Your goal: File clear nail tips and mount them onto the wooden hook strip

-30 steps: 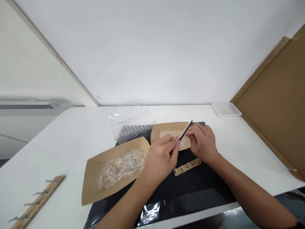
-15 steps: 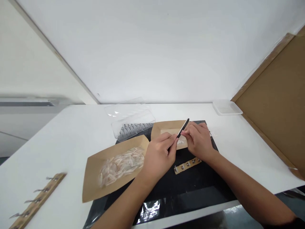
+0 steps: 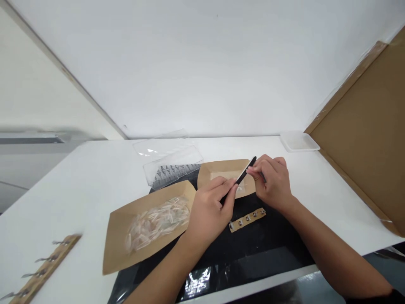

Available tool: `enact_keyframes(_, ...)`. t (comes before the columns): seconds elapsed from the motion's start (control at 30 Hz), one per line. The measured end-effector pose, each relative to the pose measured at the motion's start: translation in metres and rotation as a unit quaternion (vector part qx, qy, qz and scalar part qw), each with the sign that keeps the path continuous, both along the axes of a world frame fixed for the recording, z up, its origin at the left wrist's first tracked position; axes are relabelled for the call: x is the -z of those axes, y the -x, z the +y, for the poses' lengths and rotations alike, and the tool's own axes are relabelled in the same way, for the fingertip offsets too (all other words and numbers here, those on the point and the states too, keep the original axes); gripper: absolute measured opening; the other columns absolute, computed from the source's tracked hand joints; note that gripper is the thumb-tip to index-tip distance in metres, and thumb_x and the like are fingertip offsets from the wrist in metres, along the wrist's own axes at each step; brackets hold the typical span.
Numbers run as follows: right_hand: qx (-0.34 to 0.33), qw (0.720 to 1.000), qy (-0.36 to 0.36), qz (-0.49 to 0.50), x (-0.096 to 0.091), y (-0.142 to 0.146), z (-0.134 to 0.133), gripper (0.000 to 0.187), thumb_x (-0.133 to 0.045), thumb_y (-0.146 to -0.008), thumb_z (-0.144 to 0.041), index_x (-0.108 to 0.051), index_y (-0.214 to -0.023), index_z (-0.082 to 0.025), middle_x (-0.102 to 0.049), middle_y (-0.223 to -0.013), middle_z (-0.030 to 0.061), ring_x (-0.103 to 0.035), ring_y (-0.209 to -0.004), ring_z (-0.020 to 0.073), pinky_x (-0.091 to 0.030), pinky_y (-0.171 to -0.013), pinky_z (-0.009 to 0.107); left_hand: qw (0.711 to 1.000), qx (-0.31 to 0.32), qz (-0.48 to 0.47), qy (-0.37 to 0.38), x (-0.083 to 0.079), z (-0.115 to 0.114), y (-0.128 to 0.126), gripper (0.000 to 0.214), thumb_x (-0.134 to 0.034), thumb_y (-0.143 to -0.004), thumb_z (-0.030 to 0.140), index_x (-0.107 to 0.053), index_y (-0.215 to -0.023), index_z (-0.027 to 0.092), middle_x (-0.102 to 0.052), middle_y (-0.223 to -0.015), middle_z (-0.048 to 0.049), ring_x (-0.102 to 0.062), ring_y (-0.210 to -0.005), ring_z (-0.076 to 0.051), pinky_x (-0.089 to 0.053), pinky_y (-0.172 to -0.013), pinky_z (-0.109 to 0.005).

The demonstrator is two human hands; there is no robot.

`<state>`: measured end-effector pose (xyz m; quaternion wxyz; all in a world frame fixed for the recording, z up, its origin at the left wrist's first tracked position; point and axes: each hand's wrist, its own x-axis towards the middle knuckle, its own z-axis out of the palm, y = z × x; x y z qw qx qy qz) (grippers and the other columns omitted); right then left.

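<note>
My left hand point(image 3: 212, 207) is closed around the lower part of a slim black nail file point(image 3: 244, 174) with a white edge, which slants up to the right. The fingers of my right hand point(image 3: 272, 179) are pinched against the file's upper part; whatever small piece they hold is hidden. Below the hands, a short wooden strip point(image 3: 247, 219) with several small metal pieces lies on a black mat point(image 3: 253, 249). Behind them stands a small brown paper tray point(image 3: 210, 169) holding a few clear bits. To the left, a larger paper tray point(image 3: 118, 223) contains a pile of clear plastic nail tips point(image 3: 158, 223).
A longer wooden strip point(image 3: 47, 270) with metal clips lies at the left front of the white table point(image 3: 79, 190). Clear plastic boxes point(image 3: 172, 166) sit at the back. A translucent lid or tray point(image 3: 299, 142) is at back right, beside a large cardboard panel point(image 3: 363, 126).
My right hand has shifted slightly right and away from my left, uncovering more of the nail file. The view has turned a little, so the table's things appear slightly further left.
</note>
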<state>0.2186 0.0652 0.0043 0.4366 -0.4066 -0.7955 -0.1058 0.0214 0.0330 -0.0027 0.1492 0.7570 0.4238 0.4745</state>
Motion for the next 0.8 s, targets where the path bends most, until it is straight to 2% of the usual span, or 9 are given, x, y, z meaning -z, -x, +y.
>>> enact_keyframes(0.17, -0.002, 1.0, 0.001, 0.0, 0.005, -0.003, -0.001, 0.023, -0.06, -0.105, -0.015, -0.049, -0.087, -0.024, -0.071, -0.084, -0.0007, -0.067, -0.075, 0.0164, -0.035, -0.076, 0.039, 0.997, 0.014, -0.003, 0.071, -0.003, 0.002, 0.002, 0.02, -0.062, -0.104, 0.025, -0.081, -0.109, 0.022, -0.077, -0.089, -0.0036, -0.071, -0.08, -0.019, -0.056, -0.072, -0.03)
enact_keyframes(0.3, 0.019, 1.0, -0.011, -0.007, 0.012, -0.003, 0.003, 0.022, -0.06, -0.106, -0.017, -0.05, -0.088, -0.024, -0.071, -0.084, -0.0009, -0.066, -0.073, 0.0163, -0.034, -0.075, 0.04, 0.995, 0.051, 0.001, 0.088, -0.002, 0.004, 0.0, 0.022, -0.06, -0.105, 0.026, -0.078, -0.116, 0.023, -0.075, -0.091, -0.0035, -0.071, -0.085, -0.02, -0.056, -0.077, -0.031)
enact_keyframes(0.37, 0.032, 0.999, -0.018, -0.009, 0.013, -0.001, 0.007, 0.023, -0.06, -0.107, -0.018, -0.05, -0.087, -0.024, -0.071, -0.083, -0.0011, -0.064, -0.072, 0.0162, -0.033, -0.075, 0.04, 0.995, 0.053, -0.005, 0.086, 0.0, 0.006, 0.0, 0.022, -0.06, -0.105, 0.025, -0.079, -0.115, 0.023, -0.073, -0.089, -0.0029, -0.07, -0.083, -0.019, -0.055, -0.076, -0.03)
enact_keyframes(0.57, 0.018, 0.999, -0.008, -0.046, 0.019, 0.009, 0.013, 0.027, -0.052, -0.11, -0.021, -0.045, -0.084, -0.024, -0.072, -0.085, 0.0016, -0.064, -0.075, 0.0188, -0.032, -0.074, 0.04, 0.999, 0.004, 0.018, 0.041, 0.004, 0.007, 0.003, 0.026, -0.057, -0.105, 0.021, -0.078, -0.091, 0.019, -0.066, -0.079, -0.002, -0.064, -0.072, -0.016, -0.051, -0.068, -0.028)
enact_keyframes(0.7, -0.016, 0.996, -0.004, -0.089, 0.02, 0.009, 0.013, 0.025, -0.05, -0.11, -0.021, -0.046, -0.086, -0.024, -0.07, -0.083, 0.0012, -0.061, -0.071, 0.0183, -0.032, -0.074, 0.039, 0.999, -0.009, 0.037, 0.023, 0.004, 0.006, 0.004, 0.028, -0.055, -0.105, 0.021, -0.078, -0.089, 0.019, -0.062, -0.074, -0.0018, -0.061, -0.066, -0.016, -0.048, -0.063, -0.028)
enact_keyframes(0.8, 0.006, 0.998, -0.006, -0.056, 0.018, 0.01, 0.015, 0.025, -0.052, -0.109, -0.021, -0.045, -0.085, -0.024, -0.069, -0.082, 0.0006, -0.06, -0.07, 0.0177, -0.031, -0.073, 0.039, 0.999, -0.007, 0.025, 0.021, 0.002, 0.005, 0.003, 0.026, -0.056, -0.105, 0.021, -0.08, -0.094, 0.019, -0.064, -0.076, -0.0026, -0.062, -0.069, -0.017, -0.049, -0.064, -0.029)
